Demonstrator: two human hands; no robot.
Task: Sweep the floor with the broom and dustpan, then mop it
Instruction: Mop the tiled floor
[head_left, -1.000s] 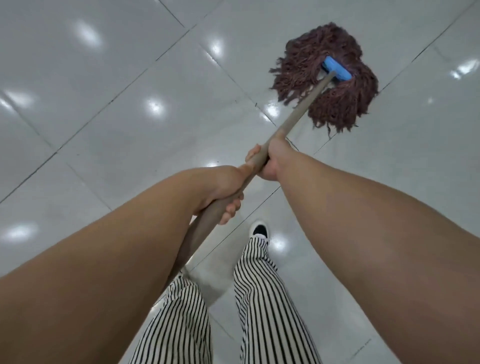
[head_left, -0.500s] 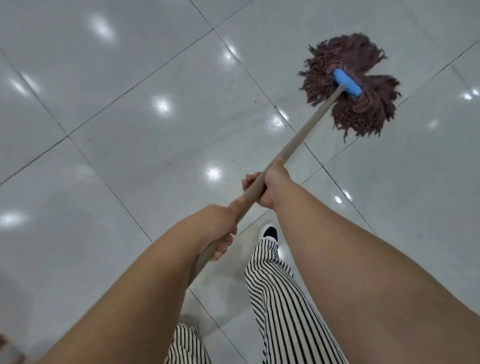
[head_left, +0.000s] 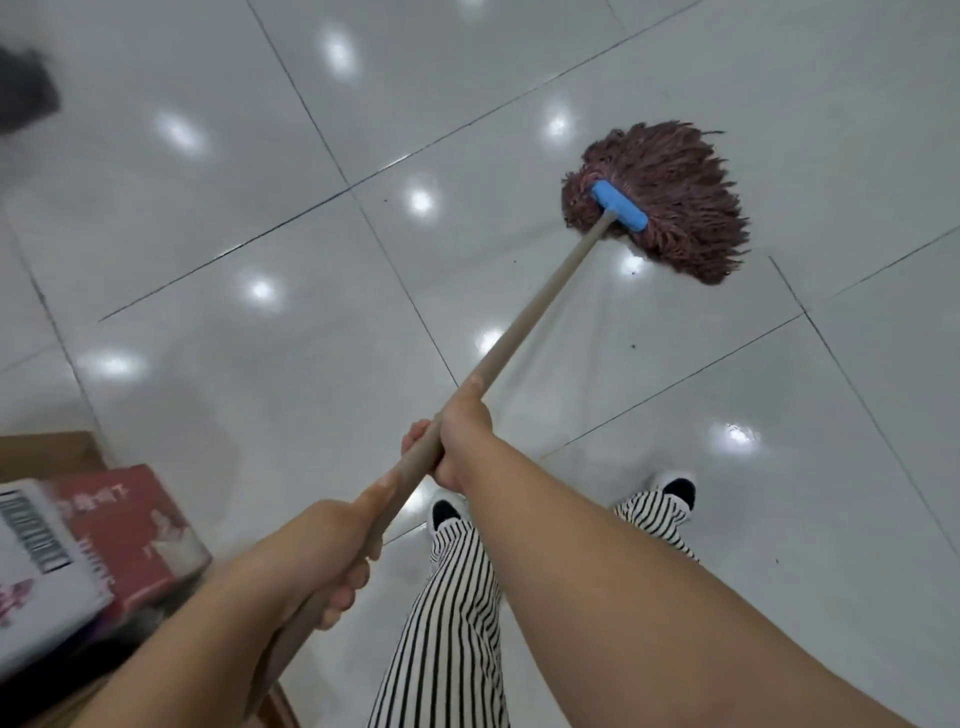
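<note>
The mop (head_left: 660, 200) is out in front, to the far right, with its brown strings spread flat on the white floor (head_left: 208, 260). Its blue clamp (head_left: 620, 205) joins the strings to the long stick (head_left: 519, 332).

The 2 hands hold that stick. The right hand (head_left: 462, 441) is farther down it, with its fingers curled tight around it. The left hand (head_left: 332, 551) is nearer the body, and its fingers wrap around the stick too.

This looks like the mopping part of the job. No broom or dustpan shows here.

To mop well, keep the strings flat on the floor and pull in long, slow strokes. A few small dark specks (head_left: 632, 270) lie near the mop, so go over that spot. A red box (head_left: 130, 530) sits at the near left, so steer the stick clear of it. The floor looks shiny, maybe wet, so step with care.
</note>
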